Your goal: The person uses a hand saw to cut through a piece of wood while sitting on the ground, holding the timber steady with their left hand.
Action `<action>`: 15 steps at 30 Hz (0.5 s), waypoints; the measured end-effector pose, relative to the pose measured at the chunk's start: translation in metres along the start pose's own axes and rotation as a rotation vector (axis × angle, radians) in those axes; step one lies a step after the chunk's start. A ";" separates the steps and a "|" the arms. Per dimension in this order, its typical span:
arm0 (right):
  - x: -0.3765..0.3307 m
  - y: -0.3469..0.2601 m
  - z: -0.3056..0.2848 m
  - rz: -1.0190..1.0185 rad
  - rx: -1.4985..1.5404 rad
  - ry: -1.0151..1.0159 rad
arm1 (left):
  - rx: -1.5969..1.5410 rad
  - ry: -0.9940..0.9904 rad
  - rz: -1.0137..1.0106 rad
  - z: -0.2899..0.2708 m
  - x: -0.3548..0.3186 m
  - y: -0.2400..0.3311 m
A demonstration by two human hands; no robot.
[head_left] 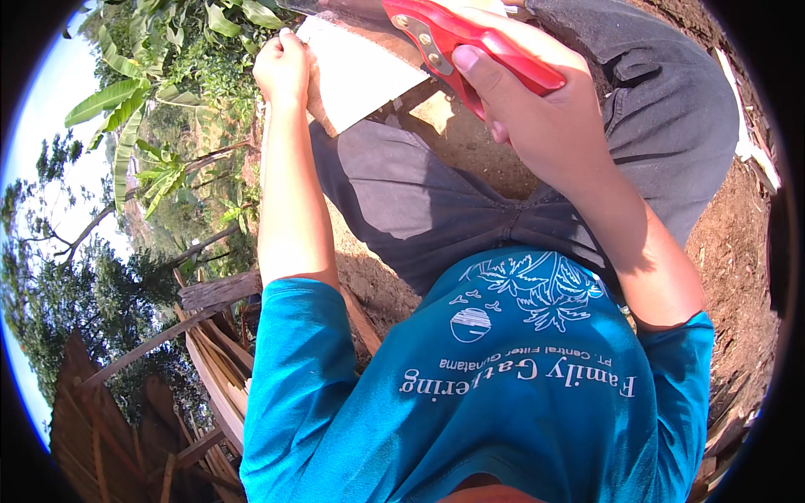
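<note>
A pale, flat wooden-looking board (pixel 365 71) with a rough brown left edge lies over the knee of the person's left leg, its lower corner against the dark grey trousers (pixel 394 180); sunlight washes out its face. The left hand (pixel 283 69) is at that left edge, fingers curled closed and seeming to clasp it, though the fingertips are hidden.

Just off the board's right corner is a bright red tool handle (pixel 516 60) with a riveted metal plate (pixel 426 40). The right hand (pixel 545 109) is wrapped firmly around it, thumb laid along the near side. The handle's long axis slants from its plated end, nearer the board, down to its butt on the person's right. From this grip the board lies to the person's left. The right hand is nearer the board's right corner, the left hand its left edge. I cannot tell whether tool and board touch; no blade shows clearly.

Outward from these are a turquoise T-shirt (pixel 520 419) with a white print, brown ground (pixel 734 277), split wooden slats (pixel 220 369) and, beyond the left arm, a broad-leaved green plant (pixel 105 101).
</note>
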State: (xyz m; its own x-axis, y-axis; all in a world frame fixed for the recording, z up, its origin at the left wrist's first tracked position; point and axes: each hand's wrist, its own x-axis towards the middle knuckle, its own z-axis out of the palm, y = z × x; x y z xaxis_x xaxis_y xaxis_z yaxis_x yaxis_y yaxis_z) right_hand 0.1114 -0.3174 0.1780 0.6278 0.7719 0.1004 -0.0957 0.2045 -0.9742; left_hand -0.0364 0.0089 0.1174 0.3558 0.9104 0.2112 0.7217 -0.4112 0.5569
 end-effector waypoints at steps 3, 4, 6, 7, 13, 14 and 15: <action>0.006 0.005 0.015 -0.113 -0.071 0.060 | 0.016 0.015 0.016 -0.002 -0.003 0.002; 0.010 0.015 0.017 -0.161 -0.074 0.055 | 0.013 0.020 0.026 -0.001 -0.004 0.005; 0.013 0.019 0.028 -0.114 0.065 0.070 | 0.047 0.021 0.041 -0.002 -0.002 0.002; 0.015 0.019 0.034 -0.090 0.134 0.079 | 0.064 0.021 0.049 -0.002 -0.001 0.001; 0.008 0.010 0.038 0.248 -0.128 -0.030 | 0.043 0.057 0.035 0.002 0.006 -0.008; -0.001 0.009 0.032 0.267 -0.146 -0.056 | 0.071 0.075 0.046 -0.005 0.004 -0.015; -0.013 0.005 0.022 0.286 -0.181 -0.063 | 0.081 0.079 0.064 -0.004 0.003 -0.015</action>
State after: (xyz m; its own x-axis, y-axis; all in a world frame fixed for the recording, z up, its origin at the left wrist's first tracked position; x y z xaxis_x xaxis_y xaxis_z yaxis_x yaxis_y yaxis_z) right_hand 0.0860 -0.3127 0.1760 0.5456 0.8195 -0.1753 -0.1192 -0.1311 -0.9842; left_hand -0.0481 0.0178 0.1126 0.3572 0.8815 0.3089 0.7455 -0.4683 0.4742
